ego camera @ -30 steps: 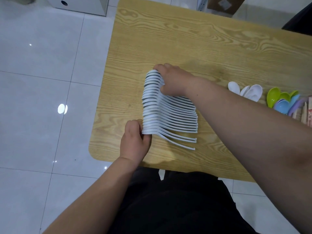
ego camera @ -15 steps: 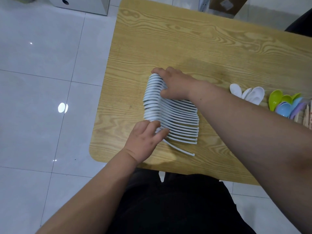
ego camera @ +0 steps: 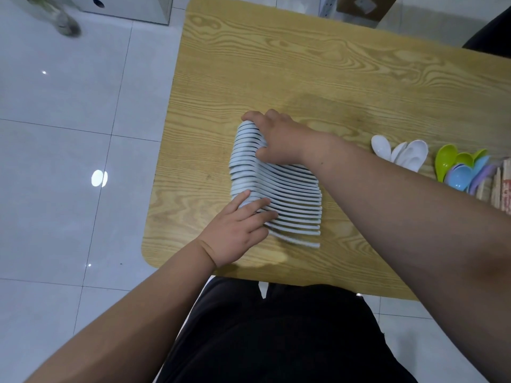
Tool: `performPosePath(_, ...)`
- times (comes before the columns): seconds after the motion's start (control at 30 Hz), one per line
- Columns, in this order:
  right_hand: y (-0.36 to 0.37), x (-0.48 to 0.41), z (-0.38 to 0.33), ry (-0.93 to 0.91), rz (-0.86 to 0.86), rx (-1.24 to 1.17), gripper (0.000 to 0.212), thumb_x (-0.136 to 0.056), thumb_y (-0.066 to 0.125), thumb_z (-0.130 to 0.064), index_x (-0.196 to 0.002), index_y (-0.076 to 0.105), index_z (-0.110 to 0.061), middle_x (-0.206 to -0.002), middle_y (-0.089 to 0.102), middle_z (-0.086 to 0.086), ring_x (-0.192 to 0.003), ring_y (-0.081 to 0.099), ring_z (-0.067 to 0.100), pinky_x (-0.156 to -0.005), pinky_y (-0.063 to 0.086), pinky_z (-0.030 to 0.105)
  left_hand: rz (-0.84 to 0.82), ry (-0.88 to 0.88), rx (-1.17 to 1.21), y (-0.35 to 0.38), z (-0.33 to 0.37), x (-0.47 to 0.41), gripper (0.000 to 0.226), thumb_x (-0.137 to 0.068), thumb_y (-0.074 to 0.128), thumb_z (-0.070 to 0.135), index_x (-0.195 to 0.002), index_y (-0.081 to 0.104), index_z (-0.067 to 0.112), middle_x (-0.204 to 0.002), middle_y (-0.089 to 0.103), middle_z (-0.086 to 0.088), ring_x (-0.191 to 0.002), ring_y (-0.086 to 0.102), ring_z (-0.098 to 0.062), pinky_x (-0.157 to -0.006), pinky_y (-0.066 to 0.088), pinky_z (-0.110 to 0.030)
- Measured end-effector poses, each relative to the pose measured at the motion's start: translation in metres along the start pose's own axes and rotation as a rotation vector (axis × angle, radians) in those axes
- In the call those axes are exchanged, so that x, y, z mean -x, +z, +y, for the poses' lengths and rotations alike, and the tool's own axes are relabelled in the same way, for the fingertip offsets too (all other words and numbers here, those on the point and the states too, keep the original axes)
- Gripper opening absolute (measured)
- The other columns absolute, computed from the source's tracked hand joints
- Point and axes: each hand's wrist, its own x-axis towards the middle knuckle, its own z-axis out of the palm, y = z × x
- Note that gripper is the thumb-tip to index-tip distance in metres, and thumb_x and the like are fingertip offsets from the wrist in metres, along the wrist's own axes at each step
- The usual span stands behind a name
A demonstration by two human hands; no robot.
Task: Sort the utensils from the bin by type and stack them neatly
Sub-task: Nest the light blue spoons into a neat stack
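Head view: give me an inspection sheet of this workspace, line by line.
Surface: light wood-grain table with rounded corners.
Job's things: nested row of white plastic soup spoons near the table's near-left corner; loose white spoons, green, blue and purple plastic spoons and wooden sticks towards the right. Bin not in view.
Clutter: nothing seen.
Hands: left hand rests with straight fingers on the row's near end; right hand grips its far end.
Cables: nothing seen.
Surroundings: glossy white floor tiles; white box with a round hole and cardboard box beyond the table.
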Motion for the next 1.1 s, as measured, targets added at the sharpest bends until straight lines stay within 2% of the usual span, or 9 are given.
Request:
performPosePath(0.17, 0.001, -0.001, 0.0, -0.004, 0.013, -0.082, 0.068, -0.092, 0.053, -0.042, -0.153, 0.023, -0.037, -0.146, 0.036, 0.003, -0.14, 0.029, 0.027, -0.112, 0.032, 0.044, 0.039, -0.019, -0.038, 0.002, 0.0, -0.002, 0.017, -0.099, 0.058, 0.012, -0.089, 0.069, 0.02, -0.129, 0.066, 0.005, -0.133, 0.053, -0.025, -0.114, 0.035, -0.051)
performPosePath(0.3, 0.008, -0.007, -0.002, -0.049, 0.09, -0.17, 0.064, -0.094, 0.058, -0.05, -0.148, 0.035, -0.025, -0.151, 0.038, -0.002, -0.141, 0.029, 0.021, -0.114, 0.028, 0.036, 0.101, -0.048, -0.035, 0.004, 0.002, -0.005, 0.014, -0.099, 0.059, 0.011, -0.091, 0.065, 0.021, -0.123, 0.069, 0.005, -0.128, 0.058, -0.025, -0.11, 0.04, -0.05)
performPosePath(0.5, 0.013, -0.016, 0.0, -0.081, 0.146, -0.235, 0.044, -0.092, 0.058, -0.048, -0.131, 0.047, -0.03, -0.134, 0.049, -0.008, -0.128, 0.037, 0.018, -0.111, 0.034, 0.04, 0.066, -0.217, 0.019, 0.0, 0.011, -0.012, 0.031, -0.094, 0.055, 0.0, -0.122, 0.067, 0.008, -0.123, 0.064, -0.007, -0.117, 0.06, -0.029, -0.111, 0.038, -0.046)
performPosePath(0.57, 0.013, -0.018, 0.001, -0.121, 0.125, -0.191, 0.04, -0.095, 0.055, -0.044, -0.134, 0.051, -0.037, -0.14, 0.047, -0.005, -0.135, 0.032, 0.021, -0.116, 0.027, 0.038, 0.019, -0.315, -0.008, -0.002, 0.014, -0.014, 0.045, -0.088, 0.059, -0.001, -0.132, 0.06, 0.005, -0.141, 0.05, -0.013, -0.13, 0.049, -0.037, -0.114, 0.034, -0.049)
performPosePath(0.63, 0.013, -0.019, 0.001, -0.185, 0.098, -0.111, 0.034, -0.098, 0.053, -0.038, -0.13, 0.06, -0.039, -0.14, 0.047, -0.003, -0.137, 0.032, 0.023, -0.116, 0.022, 0.034, -0.075, -0.445, 0.001, -0.006, 0.014, -0.016, 0.063, -0.081, 0.063, 0.0, -0.142, 0.049, 0.004, -0.156, 0.03, -0.017, -0.147, 0.024, -0.043, -0.119, 0.026, -0.053)
performPosePath(0.7, 0.013, -0.021, -0.001, -0.257, 0.068, -0.021, 0.03, -0.099, 0.052, -0.035, -0.124, 0.066, -0.037, -0.14, 0.049, -0.001, -0.135, 0.035, 0.024, -0.112, 0.021, 0.028, -0.164, -0.512, 0.04, -0.009, 0.011, -0.016, 0.08, -0.076, 0.068, 0.003, -0.149, 0.037, 0.003, -0.162, 0.013, -0.019, -0.151, 0.005, -0.045, -0.121, 0.023, -0.052)
performPosePath(0.8, 0.008, -0.024, -0.001, -0.267, 0.045, -0.015, 0.042, -0.095, 0.049, -0.048, -0.134, 0.06, -0.037, -0.141, 0.053, 0.001, -0.135, 0.041, 0.025, -0.116, 0.026, 0.032, -0.238, -0.514, 0.05, -0.011, 0.006, -0.015, 0.09, -0.077, 0.069, 0.01, -0.155, 0.025, 0.003, -0.165, 0.001, -0.017, -0.151, -0.003, -0.046, -0.118, 0.029, -0.049)
performPosePath(0.93, 0.01, -0.018, 0.011, -0.119, 0.088, -0.106, 0.058, -0.09, 0.041, -0.064, -0.143, 0.048, -0.04, -0.145, 0.051, -0.002, -0.138, 0.039, 0.024, -0.117, 0.029, 0.043, -0.242, -0.51, 0.01, -0.01, 0.01, -0.018, 0.082, -0.079, 0.062, 0.004, -0.153, 0.028, -0.003, -0.164, 0.006, -0.023, -0.15, 0.0, -0.048, -0.12, 0.025, -0.054)
performPosePath(1.1, 0.02, -0.009, 0.015, -0.148, 0.199, -0.219, 0.044, -0.104, 0.046, -0.035, -0.148, 0.046, -0.027, -0.148, 0.049, 0.001, -0.14, 0.038, 0.019, -0.117, 0.023, 0.032, -0.227, -0.477, -0.026, -0.009, 0.01, -0.02, 0.075, -0.082, 0.058, 0.007, -0.152, 0.032, -0.001, -0.163, 0.013, -0.026, -0.15, 0.004, -0.048, -0.119, 0.023, -0.056)
